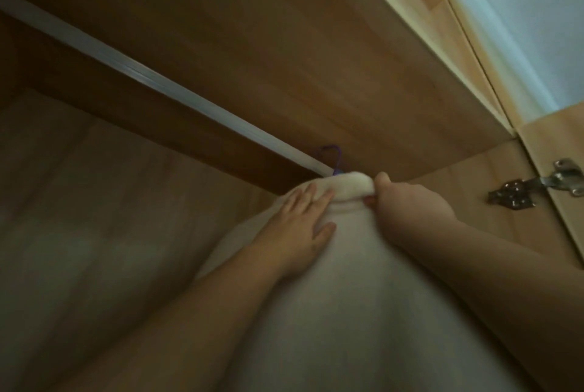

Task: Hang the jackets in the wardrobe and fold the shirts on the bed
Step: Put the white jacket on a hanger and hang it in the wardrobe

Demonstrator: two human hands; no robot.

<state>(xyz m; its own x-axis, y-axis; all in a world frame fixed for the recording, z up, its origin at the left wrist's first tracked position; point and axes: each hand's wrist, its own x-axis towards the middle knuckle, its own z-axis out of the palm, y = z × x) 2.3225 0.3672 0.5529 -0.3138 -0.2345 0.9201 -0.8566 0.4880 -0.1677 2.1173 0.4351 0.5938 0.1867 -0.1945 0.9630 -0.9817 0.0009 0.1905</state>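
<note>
Nearest the camera, two bare forearms reach up and away into the wardrobe, with the broad pale body of the white jacket (363,297) hanging between them and filling the lower middle of the view. The left hand (303,227) lies flat on the jacket's left shoulder slope, fingers straight and spread, pressing the fabric and holding nothing. The right hand (407,205) is closed on the garment: its thumb sits on top and its curled fingers go underneath, pinching the right end of the rolled collar (347,187).

Just beyond the collar, the hook of a purple hanger (337,161) rises out of the neck of the jacket and reaches the metal rail (151,78) near the rail's right end; the picture is too soft to show how the hook sits on it. The rail runs diagonally from there to the upper left edge, under the wardrobe's wooden top panel (284,44). The back panel (94,202) is dim on the left. On the right, a metal hinge (537,186) joins the side panel to the open door (556,139).
</note>
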